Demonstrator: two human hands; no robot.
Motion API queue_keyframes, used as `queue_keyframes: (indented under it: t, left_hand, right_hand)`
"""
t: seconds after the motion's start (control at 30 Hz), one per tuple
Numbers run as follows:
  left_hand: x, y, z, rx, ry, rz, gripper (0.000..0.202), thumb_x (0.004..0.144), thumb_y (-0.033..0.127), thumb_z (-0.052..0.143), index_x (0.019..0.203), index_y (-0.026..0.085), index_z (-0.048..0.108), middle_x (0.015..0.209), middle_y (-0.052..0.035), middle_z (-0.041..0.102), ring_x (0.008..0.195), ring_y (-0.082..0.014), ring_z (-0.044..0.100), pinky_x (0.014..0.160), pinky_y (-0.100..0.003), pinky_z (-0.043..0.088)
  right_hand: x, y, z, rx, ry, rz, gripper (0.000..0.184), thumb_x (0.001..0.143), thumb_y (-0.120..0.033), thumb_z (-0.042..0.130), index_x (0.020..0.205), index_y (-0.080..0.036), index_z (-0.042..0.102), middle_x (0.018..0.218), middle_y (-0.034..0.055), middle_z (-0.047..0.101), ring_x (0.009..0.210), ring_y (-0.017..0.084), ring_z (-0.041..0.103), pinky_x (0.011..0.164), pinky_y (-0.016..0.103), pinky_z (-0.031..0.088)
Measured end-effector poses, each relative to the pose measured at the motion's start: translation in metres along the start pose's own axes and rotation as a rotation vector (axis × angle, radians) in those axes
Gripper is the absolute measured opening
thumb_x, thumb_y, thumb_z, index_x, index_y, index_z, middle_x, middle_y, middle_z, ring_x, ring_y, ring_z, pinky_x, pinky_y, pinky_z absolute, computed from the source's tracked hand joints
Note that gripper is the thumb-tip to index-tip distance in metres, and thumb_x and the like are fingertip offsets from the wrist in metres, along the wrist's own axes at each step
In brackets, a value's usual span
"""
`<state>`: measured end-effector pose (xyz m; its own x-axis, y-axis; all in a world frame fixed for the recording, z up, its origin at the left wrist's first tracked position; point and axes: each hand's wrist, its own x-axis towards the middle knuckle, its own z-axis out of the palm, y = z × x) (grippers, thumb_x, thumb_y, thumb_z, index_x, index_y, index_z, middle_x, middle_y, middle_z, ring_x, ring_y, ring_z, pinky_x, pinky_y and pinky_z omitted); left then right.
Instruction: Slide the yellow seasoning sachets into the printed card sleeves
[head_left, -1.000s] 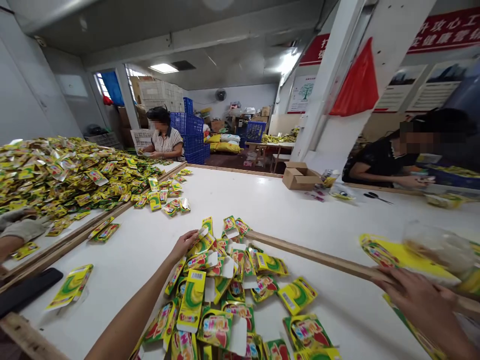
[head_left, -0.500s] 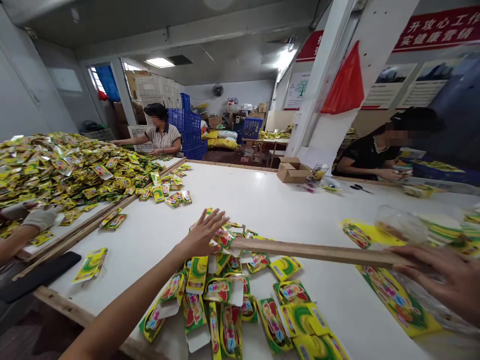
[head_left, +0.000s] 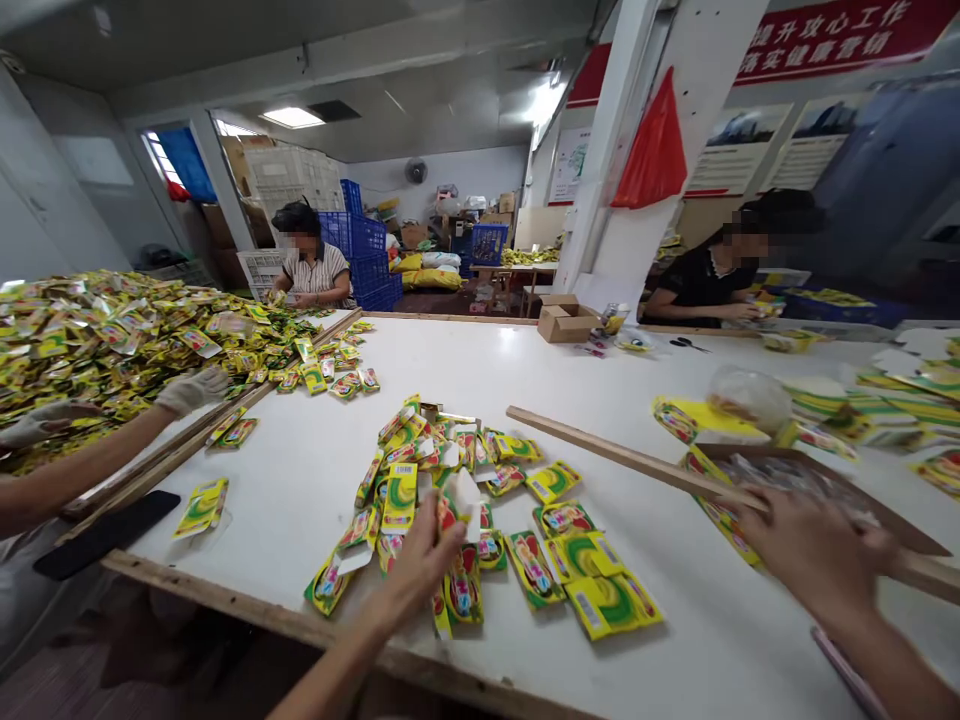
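My left hand [head_left: 420, 570] is closed on a yellow-green packet [head_left: 459, 497] at the near side of a scattered pile of packets [head_left: 465, 500] on the white table [head_left: 487, 380]. My right hand [head_left: 814, 550] lies fingers-down on a long wooden stick [head_left: 637, 462] that runs diagonally across the table, gripping its near end. Under and beside that hand lie large yellow printed bags [head_left: 705, 420] and a clear plastic bag [head_left: 750, 395].
A big heap of packets [head_left: 112, 335] covers the left table, where a co-worker's gloved hands [head_left: 191, 390] reach in. A black phone [head_left: 105, 533] lies at the near left edge. Two seated people work at the far side, by a cardboard box [head_left: 566, 320] and scissors [head_left: 686, 344].
My left hand pulled back from the pile's far side to its near side and closed on a packet. The stick swung from level to diagonal, its far end away from the pile. The co-worker's gloved hand reached forward.
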<state>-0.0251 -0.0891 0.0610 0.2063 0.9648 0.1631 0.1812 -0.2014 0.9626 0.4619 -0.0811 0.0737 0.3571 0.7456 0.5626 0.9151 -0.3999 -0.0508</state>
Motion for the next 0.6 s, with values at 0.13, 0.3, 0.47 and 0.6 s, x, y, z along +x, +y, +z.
queue_keyframes:
  t: [0.13, 0.3, 0.47, 0.6]
  left_hand:
    - [-0.042, -0.001, 0.047, -0.107, -0.021, 0.023, 0.039, 0.088, 0.039, 0.055, 0.122, 0.021, 0.049, 0.116, -0.0088, 0.06, 0.109, -0.0247, 0.054, 0.094, -0.033, 0.043]
    - [-0.066, -0.013, 0.063, -0.134, -0.074, 0.09, 0.024, 0.088, 0.033, 0.057, 0.108, 0.02, 0.057, 0.104, -0.0084, 0.062, 0.096, -0.0229, 0.058, 0.086, -0.032, 0.046]
    - [-0.081, -0.023, 0.068, -0.102, -0.105, 0.118, 0.018, 0.086, 0.025, 0.06, 0.104, 0.022, 0.06, 0.107, -0.0082, 0.065, 0.104, -0.0251, 0.059, 0.094, -0.037, 0.044]
    - [-0.088, -0.036, 0.083, -0.218, -0.086, 0.059, 0.036, 0.087, 0.025, 0.058, 0.121, 0.025, 0.047, 0.109, -0.0088, 0.063, 0.103, -0.0237, 0.061, 0.091, -0.038, 0.048]
  right_hand:
    - [-0.044, -0.045, 0.017, -0.047, -0.148, 0.147, 0.039, 0.085, -0.038, 0.048, 0.098, -0.01, 0.071, 0.095, 0.0248, 0.067, 0.092, 0.038, 0.055, 0.074, 0.051, 0.032]
    - [-0.065, -0.075, 0.034, 0.017, -0.231, 0.116, 0.032, 0.085, -0.033, 0.055, 0.096, -0.007, 0.069, 0.095, 0.0228, 0.066, 0.093, 0.035, 0.057, 0.076, 0.045, 0.037]
    - [-0.08, -0.094, 0.033, 0.108, -0.242, 0.064, 0.025, 0.084, -0.027, 0.054, 0.095, -0.009, 0.067, 0.096, 0.0211, 0.065, 0.093, 0.034, 0.059, 0.077, 0.044, 0.041]
    - [-0.125, -0.123, -0.007, 0.55, -0.128, -0.043, 0.019, 0.089, -0.031, 0.051, 0.099, -0.017, 0.059, 0.1, 0.011, 0.065, 0.096, 0.025, 0.061, 0.085, 0.038, 0.046]
